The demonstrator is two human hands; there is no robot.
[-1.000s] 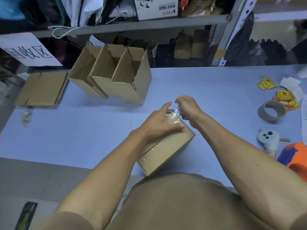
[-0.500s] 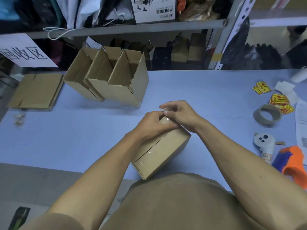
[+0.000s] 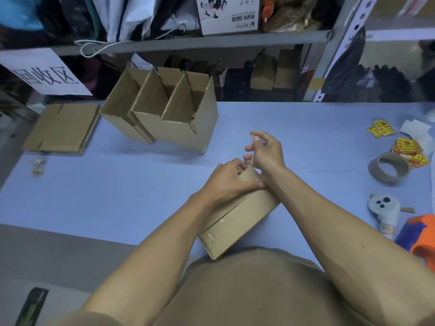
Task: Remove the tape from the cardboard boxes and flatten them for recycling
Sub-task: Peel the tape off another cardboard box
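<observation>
Blue desk (image 3: pixel 306 128) runs in front of metal shelving (image 3: pixel 211 41) crowded with bags and cartons. At the near edge, against the person's body, a closed cardboard box (image 3: pixel 240 222) lies on its side, its far end pointing away.

Left hand (image 3: pixel 229 182) is curled over the top of that far end, thumb pressed along the edge, probably to keep the box from sliding while the tape is pulled. Right hand (image 3: pixel 267 151) is raised just beyond the box end, fingers pinching a strip of clear tape (image 3: pixel 253 161) that runs from the fingers down to the cardboard. The strip is thin and glossy, so how much is already free is hard to tell. More shiny tape shows along the box's near seam, so peeling looks only partly done and flattening not yet begun.

Three open boxes (image 3: pixel 164 114) stand side by side at the back left, likely waiting their turn. Flattened cardboard (image 3: pixel 61 128) lies at the far left, under a white sign (image 3: pixel 44 74) with large Chinese characters that appear mirrored or upside down. A white carton (image 3: pixel 228 12) on the shelf also carries upside-down Chinese print.

On the right lie a tape roll (image 3: pixel 388 170), yellow-and-red stickers (image 3: pixel 407 149) too small to read, a white controller (image 3: pixel 383 210) and an orange tool (image 3: pixel 421 234).
</observation>
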